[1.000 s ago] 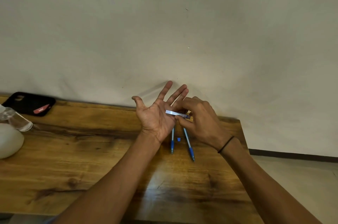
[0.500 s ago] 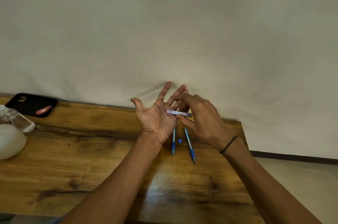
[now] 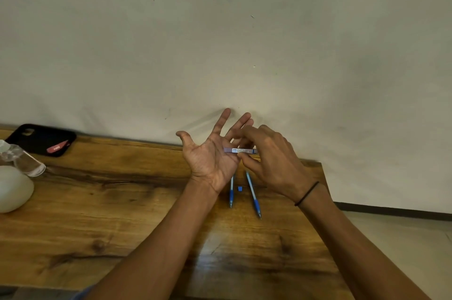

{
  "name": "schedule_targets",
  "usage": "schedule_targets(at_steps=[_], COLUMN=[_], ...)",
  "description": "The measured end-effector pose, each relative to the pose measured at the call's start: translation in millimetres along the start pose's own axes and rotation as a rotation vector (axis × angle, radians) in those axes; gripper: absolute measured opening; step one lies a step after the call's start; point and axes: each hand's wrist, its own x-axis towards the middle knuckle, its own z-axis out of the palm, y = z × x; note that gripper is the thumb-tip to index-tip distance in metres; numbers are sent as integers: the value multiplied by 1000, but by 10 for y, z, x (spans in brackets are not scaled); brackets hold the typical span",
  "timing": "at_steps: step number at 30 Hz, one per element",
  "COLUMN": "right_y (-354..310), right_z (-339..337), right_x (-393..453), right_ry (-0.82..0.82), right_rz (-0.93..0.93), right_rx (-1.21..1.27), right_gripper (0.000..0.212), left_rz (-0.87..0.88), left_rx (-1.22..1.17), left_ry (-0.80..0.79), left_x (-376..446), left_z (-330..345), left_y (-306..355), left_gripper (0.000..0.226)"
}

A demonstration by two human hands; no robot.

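Palm-up left hand: fingers spread straight, holds nothing. Over its finger bases, right hand pinches lead case level, thumb below and fingertips above. Below left hand: two pencils, blue cap between them. Likely tipping leads out: tilt case gently toward palm centre, cup palm slightly, stop leads rolling off.

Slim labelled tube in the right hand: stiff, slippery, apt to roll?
Probably light and stiff: the slim tube sits straight in a light pinch of the right hand, over the open left hand. Narrow and glossy-looking, so it may twist in a loose pinch. Rolling: cross-section unclear, cannot tell.
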Motion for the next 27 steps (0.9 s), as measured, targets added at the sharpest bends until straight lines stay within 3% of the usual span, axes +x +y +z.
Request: schedule_targets(at_steps=[2,6,9,13,17,20,24,27], right_y=[1,11,12,1,-22,-48,-63,-66], right_z=[-14,-10,-8,-19,-45,-61,-71,-78], right_x=[-5,8,-6,2,-11,-4,-7,2], right_ry=[11,-19,24,3,15,2,9,-8], right_rz=[4,-8,-9,-10,-22,-34,-19,-33], right_rx=[9,-48,-26,-54,-44,-68,-69,-96], right_gripper=[38,17,25,13,27,16,24,15], left_rz=[-1,-4,-6,-4,-5,-2,0,-1], left_rx=[-6,5,6,3,5,4,8,0], left_ry=[-2,-5,-5,3,9,11,22,28], left_x=[0,2,0,-2,-3,-5,-9,-9], left_z=[8,-3,5,24,25,30,39,43], left_y=[-2,3,1,-2,7,9,12,13], left_gripper=[124,124,123,124,123,124,124,124])
